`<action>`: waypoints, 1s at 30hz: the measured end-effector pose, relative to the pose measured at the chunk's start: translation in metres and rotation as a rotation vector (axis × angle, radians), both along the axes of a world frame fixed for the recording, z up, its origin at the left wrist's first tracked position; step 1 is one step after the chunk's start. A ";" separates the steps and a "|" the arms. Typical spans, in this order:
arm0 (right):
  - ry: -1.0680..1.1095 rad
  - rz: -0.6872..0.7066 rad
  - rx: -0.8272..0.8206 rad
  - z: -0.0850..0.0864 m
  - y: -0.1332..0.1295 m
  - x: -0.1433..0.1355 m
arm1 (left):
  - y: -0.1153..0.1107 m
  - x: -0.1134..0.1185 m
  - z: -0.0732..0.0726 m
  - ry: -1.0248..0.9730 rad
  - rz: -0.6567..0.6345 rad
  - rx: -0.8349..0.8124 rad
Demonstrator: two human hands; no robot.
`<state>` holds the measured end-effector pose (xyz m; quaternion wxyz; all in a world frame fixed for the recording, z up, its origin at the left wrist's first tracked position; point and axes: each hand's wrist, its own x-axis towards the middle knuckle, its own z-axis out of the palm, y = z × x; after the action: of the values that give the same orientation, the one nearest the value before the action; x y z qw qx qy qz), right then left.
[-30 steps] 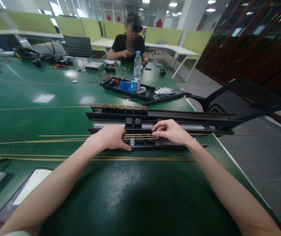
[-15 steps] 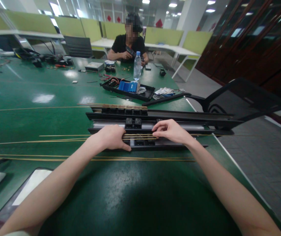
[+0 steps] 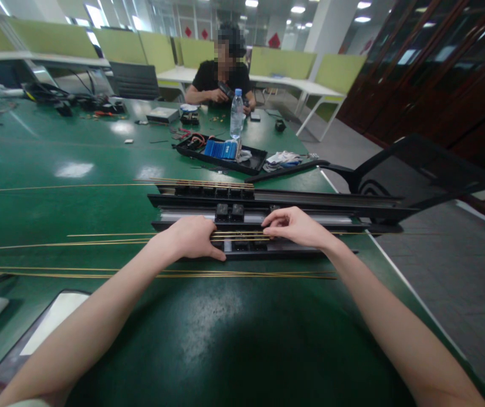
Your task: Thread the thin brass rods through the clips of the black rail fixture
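Note:
My left hand (image 3: 192, 236) straddles the nearest black rail (image 3: 285, 256), its thumb on the near edge and its other fingers curled over the far side. Thin brass rods (image 3: 245, 238) run lengthwise above this rail, passing beneath that hand. At their right part my right hand (image 3: 291, 226) is closed in a pinch, thumb and forefinger on a brass rod; the exact contact is partly hidden. Between the hands, small black blocks (image 3: 249, 247) sit in the rail's channel. A second black rail (image 3: 251, 217) with similar blocks lies just behind.
More loose brass rods (image 3: 242, 275) lie on the green table (image 3: 174, 339) nearer me. Farther off are a black tray (image 3: 246, 167) with a blue finned part, a water bottle (image 3: 236, 116), and a seated person (image 3: 208, 79). A black chair (image 3: 429, 164) stands at the right edge.

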<state>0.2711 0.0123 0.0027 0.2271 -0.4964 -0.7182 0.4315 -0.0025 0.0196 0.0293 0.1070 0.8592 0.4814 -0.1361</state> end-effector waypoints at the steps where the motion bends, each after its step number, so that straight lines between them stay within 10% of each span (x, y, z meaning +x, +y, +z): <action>1: -0.022 0.007 0.003 0.002 0.000 0.002 | 0.000 0.000 0.000 -0.005 0.004 -0.003; 30: -0.153 0.069 -0.062 0.004 0.000 0.008 | 0.001 0.000 -0.002 -0.012 -0.013 0.024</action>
<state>0.2789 0.0121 0.0063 0.1412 -0.5098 -0.7364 0.4217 -0.0029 0.0202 0.0271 0.0990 0.8643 0.4768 -0.1258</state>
